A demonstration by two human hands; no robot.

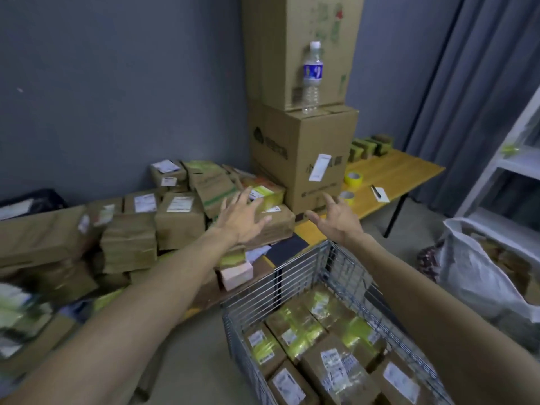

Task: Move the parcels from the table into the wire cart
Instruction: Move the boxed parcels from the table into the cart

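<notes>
Brown cardboard parcels with white labels (178,220) are piled on the yellow wooden table (391,171); others are laid in the grey wire cart (293,274) beside it. The left hand (243,218) and right hand (336,218) are stretched out open, nothing gripped

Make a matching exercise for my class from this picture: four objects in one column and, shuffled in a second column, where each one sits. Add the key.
Objects
1. water bottle
2. yellow tape roll
3. pink box
4. pen

Places
A. lying on a white slip of paper
B. right beside the wire cart
C. upright on the lower big carton
D. directly on the bare wooden table

Pairs: 1-C, 2-D, 3-B, 4-A
</notes>
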